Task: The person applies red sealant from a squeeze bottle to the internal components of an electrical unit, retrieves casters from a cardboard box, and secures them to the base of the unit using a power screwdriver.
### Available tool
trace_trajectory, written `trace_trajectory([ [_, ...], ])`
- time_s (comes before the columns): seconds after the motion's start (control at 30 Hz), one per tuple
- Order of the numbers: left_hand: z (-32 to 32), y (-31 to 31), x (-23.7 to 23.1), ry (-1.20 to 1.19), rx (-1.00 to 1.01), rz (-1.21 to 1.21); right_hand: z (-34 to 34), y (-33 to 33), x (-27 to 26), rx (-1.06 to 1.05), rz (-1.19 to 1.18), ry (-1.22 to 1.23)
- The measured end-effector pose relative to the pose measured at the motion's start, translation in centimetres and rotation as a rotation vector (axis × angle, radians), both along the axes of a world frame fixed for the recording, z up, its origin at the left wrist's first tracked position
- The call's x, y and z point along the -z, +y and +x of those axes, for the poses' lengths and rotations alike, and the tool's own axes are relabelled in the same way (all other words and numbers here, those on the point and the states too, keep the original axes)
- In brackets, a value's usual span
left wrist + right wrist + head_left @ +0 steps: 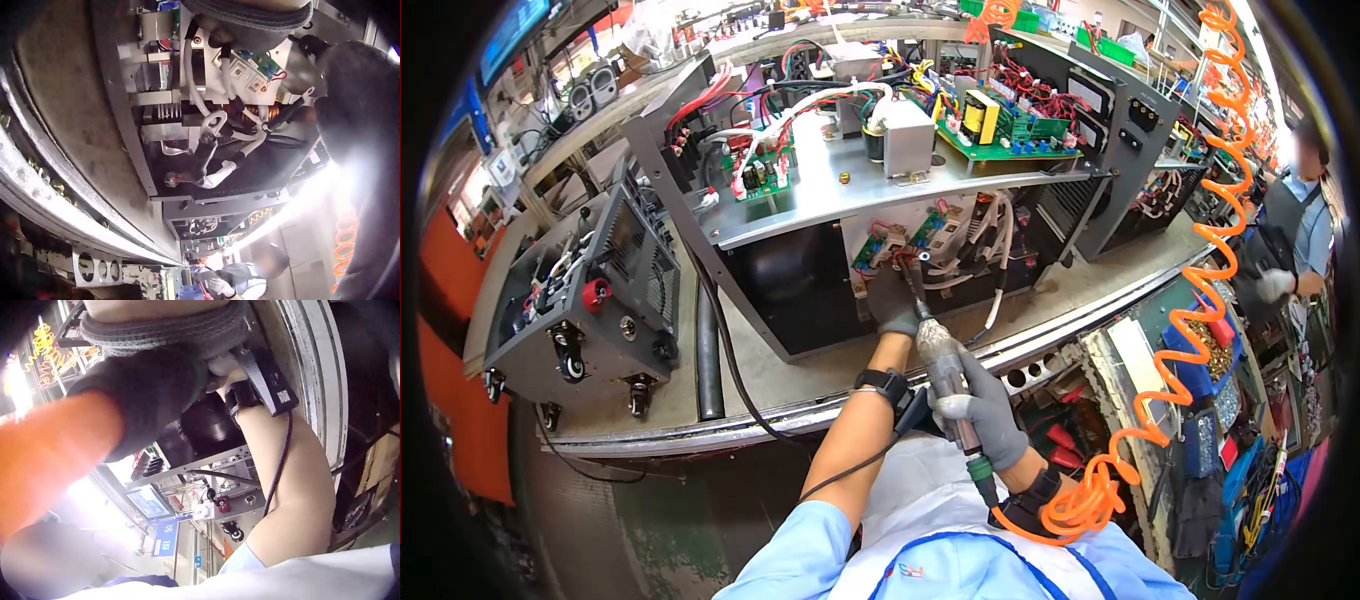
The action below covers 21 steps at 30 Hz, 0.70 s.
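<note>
In the head view, my gloved right hand (990,412) grips a worn power driver (940,355), whose bit points up into the lower bay of a grey metal chassis (880,215). My gloved left hand (890,300) reaches into that bay beside the bit; its fingertips are hard to make out. Small green boards (866,252) on a light plate lie just past the fingers. White cables (1003,240) hang to the right. A ring-ended cable lug (214,122) shows in the left wrist view. The right wrist view has the dark glove (150,394) close up.
An orange coiled hose (1170,355) runs down the right side. Another grey unit (590,310) sits left, beside a black cable (725,340). Blue parts bins (1200,350) stand at right; a person (1310,230) is beyond them. The bench edge (800,425) crosses below the chassis.
</note>
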<state>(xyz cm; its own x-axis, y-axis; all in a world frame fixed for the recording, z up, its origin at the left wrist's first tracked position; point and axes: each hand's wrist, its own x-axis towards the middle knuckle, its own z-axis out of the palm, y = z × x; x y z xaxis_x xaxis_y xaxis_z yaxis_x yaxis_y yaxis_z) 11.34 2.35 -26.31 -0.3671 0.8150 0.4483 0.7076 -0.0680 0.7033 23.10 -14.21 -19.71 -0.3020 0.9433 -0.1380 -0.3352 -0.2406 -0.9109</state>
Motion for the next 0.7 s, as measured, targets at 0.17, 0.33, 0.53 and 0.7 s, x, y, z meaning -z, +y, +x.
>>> trace_trajectory([
  [0.17,-0.5,-0.7,1.3,-0.99,0.444,0.196,0.3,0.1,-0.3,0.01,-0.022,-0.022],
  [0.33,0.4,-0.2,1.1,-1.285,0.455,0.129,0.3,0.2,-0.4,-0.03,-0.075,0.003],
  [0.53,0.3,0.0,1.6,-1.628,0.591,0.169,0.5,0.2,-0.6,-0.016,-0.079,0.051],
  [0.7,1.4,0.4,1.9,-1.421,0.399,0.199,0.2,0.2,-0.4,0.013,-0.042,0.025],
])
